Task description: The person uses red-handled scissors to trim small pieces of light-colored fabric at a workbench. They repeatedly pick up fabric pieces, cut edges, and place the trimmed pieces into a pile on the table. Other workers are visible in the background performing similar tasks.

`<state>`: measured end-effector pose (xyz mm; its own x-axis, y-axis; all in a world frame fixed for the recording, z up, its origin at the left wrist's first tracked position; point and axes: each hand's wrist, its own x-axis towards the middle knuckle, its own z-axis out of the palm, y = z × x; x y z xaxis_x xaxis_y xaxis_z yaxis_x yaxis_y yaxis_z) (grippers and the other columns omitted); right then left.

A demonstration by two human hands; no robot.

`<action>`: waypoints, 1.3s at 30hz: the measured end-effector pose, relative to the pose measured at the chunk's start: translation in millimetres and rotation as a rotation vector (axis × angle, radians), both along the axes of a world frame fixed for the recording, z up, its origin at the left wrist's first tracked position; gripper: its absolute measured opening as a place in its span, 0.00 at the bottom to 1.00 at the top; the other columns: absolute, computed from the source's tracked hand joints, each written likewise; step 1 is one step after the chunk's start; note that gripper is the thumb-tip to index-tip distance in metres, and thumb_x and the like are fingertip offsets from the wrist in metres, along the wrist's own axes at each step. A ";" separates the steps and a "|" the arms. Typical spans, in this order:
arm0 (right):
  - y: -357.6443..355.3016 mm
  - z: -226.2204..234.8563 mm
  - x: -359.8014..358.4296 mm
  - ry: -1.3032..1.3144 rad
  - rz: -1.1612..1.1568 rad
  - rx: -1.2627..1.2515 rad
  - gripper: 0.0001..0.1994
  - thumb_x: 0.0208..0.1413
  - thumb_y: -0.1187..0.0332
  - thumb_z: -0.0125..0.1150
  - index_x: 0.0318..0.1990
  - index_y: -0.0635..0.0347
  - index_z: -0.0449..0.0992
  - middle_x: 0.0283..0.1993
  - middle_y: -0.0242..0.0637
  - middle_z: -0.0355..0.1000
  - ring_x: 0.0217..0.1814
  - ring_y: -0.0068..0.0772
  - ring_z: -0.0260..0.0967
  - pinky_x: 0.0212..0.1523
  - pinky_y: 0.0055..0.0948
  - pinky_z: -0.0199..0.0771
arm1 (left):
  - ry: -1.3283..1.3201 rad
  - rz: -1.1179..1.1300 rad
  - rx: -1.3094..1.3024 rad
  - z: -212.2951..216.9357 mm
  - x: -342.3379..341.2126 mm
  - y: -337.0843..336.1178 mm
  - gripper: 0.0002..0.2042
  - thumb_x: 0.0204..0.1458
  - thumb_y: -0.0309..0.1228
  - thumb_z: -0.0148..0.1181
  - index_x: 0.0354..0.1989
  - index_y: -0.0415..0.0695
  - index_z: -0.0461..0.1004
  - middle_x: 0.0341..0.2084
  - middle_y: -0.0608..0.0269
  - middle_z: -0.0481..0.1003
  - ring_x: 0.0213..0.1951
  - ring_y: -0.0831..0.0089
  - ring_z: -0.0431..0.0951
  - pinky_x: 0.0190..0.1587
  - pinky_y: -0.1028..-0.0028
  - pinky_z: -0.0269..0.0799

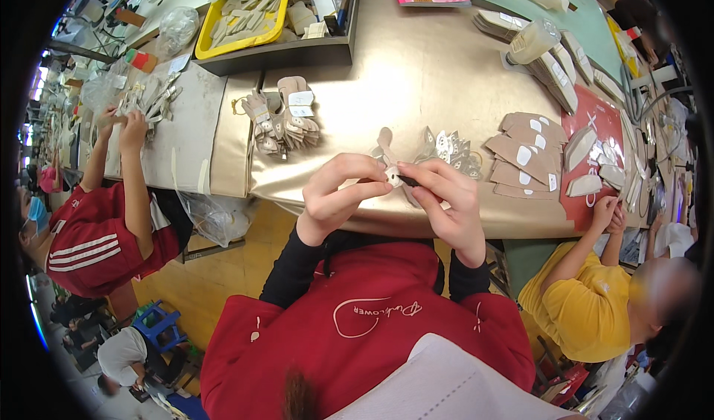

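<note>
My left hand [338, 191] pinches a small beige strap piece [385, 143] above the table's near edge. One rounded end of the piece points away from me; its pale end, marked with a small dark spot, lies between my hands. My right hand [450, 203] is closed on a slim dark tool [407, 180], whose tip meets the pale end; its exact kind I cannot make out. Just beyond my right fingers lies a fanned cluster of small pale pieces [448, 146]. To the left, beyond my left hand, bundled beige pieces [286, 119] carry a white tag.
Flat beige cut pieces [524, 152] with white labels lie to the right, beside a red sheet [595, 115]. A clear bottle [534, 40] stands at the far right. A dark box [297, 57] holds a yellow tray [279, 20]. Co-workers sit on both sides.
</note>
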<state>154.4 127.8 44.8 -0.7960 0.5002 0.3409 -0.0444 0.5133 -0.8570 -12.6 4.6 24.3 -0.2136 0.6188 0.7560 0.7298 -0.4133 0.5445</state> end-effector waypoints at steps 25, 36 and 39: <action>0.3 -6.9 4.4 -0.085 0.071 -0.175 0.22 0.49 0.80 0.62 0.54 0.56 0.79 0.33 0.38 0.74 0.27 0.28 0.68 0.29 0.26 0.68 | 0.009 -0.025 -0.060 -5.2 -2.7 -9.0 0.10 0.37 0.22 0.64 0.32 0.39 0.82 0.35 0.59 0.78 0.38 0.64 0.80 0.39 0.70 0.78; -6.8 -27.1 -1.9 -0.061 -0.137 0.361 0.21 0.48 0.80 0.61 0.49 0.48 0.83 0.35 0.36 0.73 0.27 0.34 0.70 0.27 0.28 0.69 | -0.069 -0.023 -0.087 -6.5 -1.2 -8.8 0.07 0.38 0.20 0.64 0.29 0.36 0.80 0.32 0.56 0.79 0.36 0.62 0.82 0.37 0.70 0.79; 9.2 -33.9 -4.6 -0.035 -0.382 0.375 0.23 0.46 0.81 0.60 0.50 0.48 0.82 0.36 0.37 0.73 0.28 0.35 0.70 0.29 0.29 0.70 | -0.156 -0.094 -0.086 -5.1 3.5 -13.8 0.06 0.38 0.16 0.65 0.27 0.32 0.78 0.30 0.53 0.78 0.35 0.59 0.82 0.37 0.68 0.81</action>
<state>149.8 137.0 10.8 -0.5952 0.6054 0.5283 0.2305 0.7585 -0.6095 -9.1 -9.2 19.1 -0.2623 0.7024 0.6616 0.5946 -0.4223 0.6841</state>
